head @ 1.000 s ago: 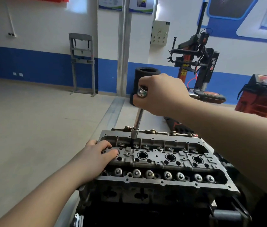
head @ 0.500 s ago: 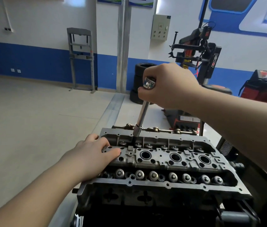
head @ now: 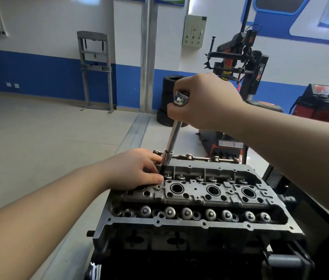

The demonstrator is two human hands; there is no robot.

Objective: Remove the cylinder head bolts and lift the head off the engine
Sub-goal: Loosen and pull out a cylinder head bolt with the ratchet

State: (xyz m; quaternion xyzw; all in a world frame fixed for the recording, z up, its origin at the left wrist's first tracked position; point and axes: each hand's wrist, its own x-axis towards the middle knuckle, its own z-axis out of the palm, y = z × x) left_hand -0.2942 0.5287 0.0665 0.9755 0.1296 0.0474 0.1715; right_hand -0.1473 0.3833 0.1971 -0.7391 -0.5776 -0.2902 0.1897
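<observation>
Left hand (head: 137,170) now at socket (head: 166,158) — right hand (head: 204,102) atop.

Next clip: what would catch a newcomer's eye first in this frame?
The cylinder head fills the lower centre, its valve springs in rows. The right hand grips a socket wrench planted at the head's far left corner, where the left hand steadies its socket.

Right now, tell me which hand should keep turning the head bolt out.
Right hand: it grips the socket wrench top. The left hand only steadies the socket at the cylinder head.
</observation>
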